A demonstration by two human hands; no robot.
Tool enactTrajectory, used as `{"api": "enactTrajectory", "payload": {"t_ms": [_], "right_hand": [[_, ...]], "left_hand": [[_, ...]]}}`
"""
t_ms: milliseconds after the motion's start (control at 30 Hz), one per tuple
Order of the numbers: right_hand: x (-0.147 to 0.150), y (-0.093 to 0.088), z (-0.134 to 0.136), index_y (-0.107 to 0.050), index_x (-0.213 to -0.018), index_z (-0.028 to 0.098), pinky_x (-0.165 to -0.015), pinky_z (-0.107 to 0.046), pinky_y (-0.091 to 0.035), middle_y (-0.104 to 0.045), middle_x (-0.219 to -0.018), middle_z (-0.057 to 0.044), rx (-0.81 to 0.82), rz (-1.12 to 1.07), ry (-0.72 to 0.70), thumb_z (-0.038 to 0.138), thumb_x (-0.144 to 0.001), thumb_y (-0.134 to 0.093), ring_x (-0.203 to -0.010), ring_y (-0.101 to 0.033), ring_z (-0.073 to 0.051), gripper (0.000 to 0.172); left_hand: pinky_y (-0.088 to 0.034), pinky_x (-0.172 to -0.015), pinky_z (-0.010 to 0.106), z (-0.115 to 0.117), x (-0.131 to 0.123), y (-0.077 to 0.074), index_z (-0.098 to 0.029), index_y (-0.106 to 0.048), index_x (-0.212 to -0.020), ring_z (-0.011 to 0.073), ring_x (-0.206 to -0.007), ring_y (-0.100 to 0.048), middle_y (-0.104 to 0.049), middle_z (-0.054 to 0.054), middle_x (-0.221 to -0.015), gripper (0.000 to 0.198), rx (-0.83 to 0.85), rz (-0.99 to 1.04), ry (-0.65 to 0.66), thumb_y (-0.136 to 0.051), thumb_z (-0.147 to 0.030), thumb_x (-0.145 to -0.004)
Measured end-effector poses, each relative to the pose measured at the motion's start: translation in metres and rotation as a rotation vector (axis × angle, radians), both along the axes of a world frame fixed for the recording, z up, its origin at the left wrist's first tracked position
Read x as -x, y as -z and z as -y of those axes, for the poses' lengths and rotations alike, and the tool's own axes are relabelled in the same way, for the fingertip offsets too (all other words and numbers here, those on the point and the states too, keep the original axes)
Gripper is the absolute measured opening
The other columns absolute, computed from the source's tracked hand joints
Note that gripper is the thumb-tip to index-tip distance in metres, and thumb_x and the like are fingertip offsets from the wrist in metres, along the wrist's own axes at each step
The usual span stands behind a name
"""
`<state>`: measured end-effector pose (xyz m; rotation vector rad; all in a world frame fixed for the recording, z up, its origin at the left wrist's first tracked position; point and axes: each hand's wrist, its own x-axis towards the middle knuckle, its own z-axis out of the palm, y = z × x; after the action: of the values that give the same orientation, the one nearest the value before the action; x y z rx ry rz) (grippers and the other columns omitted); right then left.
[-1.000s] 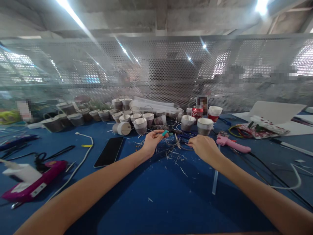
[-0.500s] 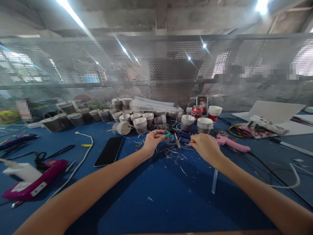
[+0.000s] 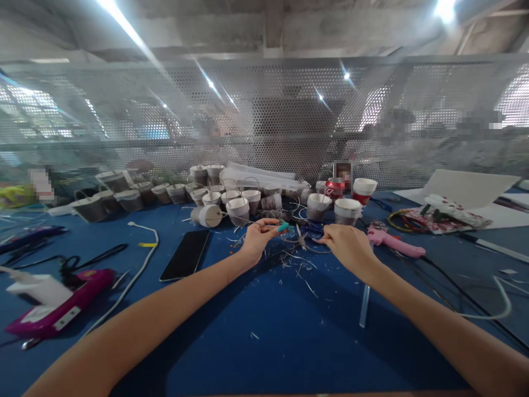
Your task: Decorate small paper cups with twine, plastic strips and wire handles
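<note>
My left hand [image 3: 258,240] is closed in a pinch over the middle of the blue table. At its thumb tip shows a small turquoise piece [image 3: 283,226], either worn or held; I cannot tell which. Whatever else lies between those fingers is too small to name. To the right, my right hand [image 3: 349,247] is closed with thumb and forefinger together, pointing toward the left one. A thin strand [image 3: 320,252] curves just below its fingertips; whether it is gripped is unclear. Between the hands lies a tangle of cut twine and fibre scraps [image 3: 300,241].
Behind the hands stand several small bucket-like cups [image 3: 237,211], a red can [image 3: 334,189] and stacked paper cups [image 3: 363,190]. On the right lies a pink glue gun [image 3: 397,242] beside a clear stick [image 3: 364,306]. Leftward are a phone [image 3: 185,256] and a magenta power strip [image 3: 82,298].
Both hands keep nearly the same place and pinch. The turquoise piece at the left thumb has turned slightly. The whole view has shifted very little.
</note>
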<state>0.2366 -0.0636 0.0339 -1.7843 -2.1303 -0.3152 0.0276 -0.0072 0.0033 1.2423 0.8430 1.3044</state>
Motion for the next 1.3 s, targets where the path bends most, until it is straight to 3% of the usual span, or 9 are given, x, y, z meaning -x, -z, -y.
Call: {"api": "enactTrajectory", "payload": {"t_ms": [467, 733, 1000, 1167, 1300], "right_hand": [[-0.0012, -0.0001, -0.0007, -0.057, -0.065, 0.018, -0.051, -0.024, -0.026, -0.066, -0.072, -0.001, 0.025, 0.018, -0.054, 0.026, -0.079, -0.057, -0.065, -0.058, -0.015, 0.016], [-0.0034, -0.0011, 0.0007, -0.065, -0.069, 0.018, -0.050, -0.026, -0.026, -0.068, -0.074, -0.004, 0.061, 0.100, -0.081, 0.018, -0.079, -0.054, -0.062, -0.059, -0.015, 0.015], [-0.0002, -0.0006, 0.0017, -0.061, -0.062, 0.017, -0.051, -0.025, -0.024, -0.065, -0.067, -0.003, -0.002, 0.108, -0.030, 0.024, -0.075, -0.062, -0.063, -0.057, -0.016, 0.015], [0.0014, 0.0018, 0.0018, -0.056, -0.058, 0.017, -0.050, -0.024, -0.025, -0.062, -0.063, 0.000, -0.030, 0.035, -0.082, 0.027, -0.072, -0.066, -0.058, -0.055, -0.013, 0.020], [-0.0010, 0.0043, -0.0006, -0.064, -0.069, 0.020, -0.051, -0.024, -0.028, -0.067, -0.072, 0.000, -0.009, 0.021, -0.136, 0.026, -0.077, -0.059, -0.064, -0.059, -0.014, 0.011]], "left_hand": [[-0.048, -0.072, 0.027, -0.0022, 0.0023, 0.0021, -0.013, -0.060, -0.080, 0.0152, -0.070, -0.066, -0.069, 0.003, -0.065, 0.033, -0.008, 0.027, 0.000, -0.077, -0.029, -0.056], [-0.049, -0.070, 0.028, -0.0020, 0.0012, 0.0004, -0.014, -0.061, -0.079, 0.0148, -0.066, -0.065, -0.069, 0.002, -0.066, 0.035, -0.025, -0.012, -0.088, -0.079, -0.026, -0.051], [-0.049, -0.071, 0.028, -0.0036, 0.0010, 0.0042, -0.014, -0.059, -0.086, 0.0151, -0.068, -0.066, -0.070, 0.002, -0.066, 0.036, -0.030, -0.042, -0.039, -0.076, -0.026, -0.056], [-0.049, -0.071, 0.026, -0.0038, 0.0003, 0.0041, -0.014, -0.059, -0.081, 0.0127, -0.066, -0.065, -0.070, 0.001, -0.066, 0.035, 0.000, 0.024, -0.038, -0.077, -0.023, -0.054], [-0.049, -0.068, 0.025, -0.0020, 0.0000, 0.0012, -0.014, -0.058, -0.078, 0.0123, -0.063, -0.065, -0.069, 0.001, -0.063, 0.034, 0.005, 0.037, -0.056, -0.078, -0.023, -0.052]]}}
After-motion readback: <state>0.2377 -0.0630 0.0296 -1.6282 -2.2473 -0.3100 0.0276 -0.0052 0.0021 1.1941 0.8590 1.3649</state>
